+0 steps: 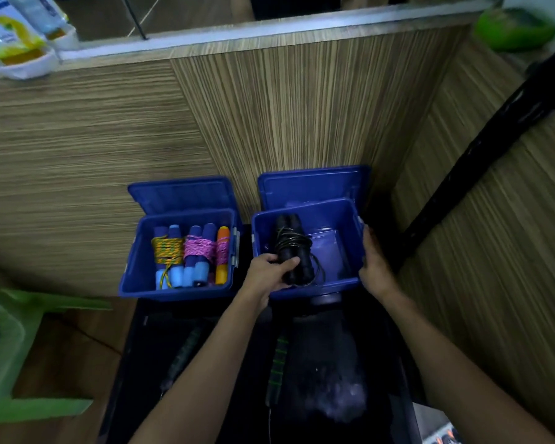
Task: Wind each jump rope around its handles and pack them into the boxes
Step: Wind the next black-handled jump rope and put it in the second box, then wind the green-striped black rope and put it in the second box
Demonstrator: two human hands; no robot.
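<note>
Inside the right-hand blue plastic box (305, 288), the left hand (267, 273) grips a black jump rope wound around its handles (290, 248). The right hand (375, 263) rests, fingers straight, against that box's outer wall. The neighbouring blue plastic box (132, 277) holds colourful wound ropes (191, 254).

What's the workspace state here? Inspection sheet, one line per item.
Surface: dark table, two blue boxes at its far end.
Job's things: left box holds wound ropes; right box holds only a black rope; green-banded handle and a dark handle lie unpacked.
Clutter: nothing seen.
Hands: left hand grips the black rope; right hand rests on the right box's rim.
Cables: nothing seen.
Surroundings: wood-grain panels, green stool.
</note>
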